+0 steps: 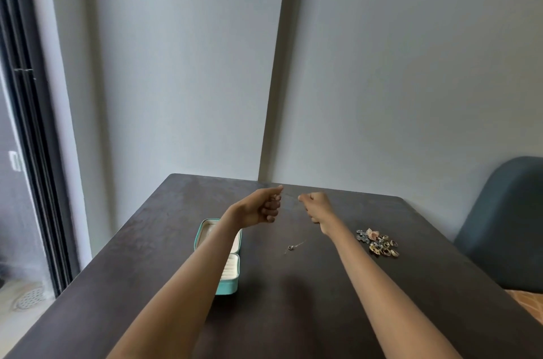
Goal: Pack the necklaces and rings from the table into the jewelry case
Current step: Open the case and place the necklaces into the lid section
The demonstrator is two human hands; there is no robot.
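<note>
The dark table (323, 314) carries the open teal jewelry case (232, 267) below the left hand (260, 207). Both it and the right hand (316, 205) pinch a fine necklace (291, 247), its pendant dangling between and beneath them. The ring pile (379, 243) lies nearer the right.

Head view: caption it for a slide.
Both hands hold a thin necklace up above the table, beside the open jewelry case.

hands (289, 205) raised, pinching necklace (291, 247) | case (227, 285) open | rings (379, 242) right
</note>
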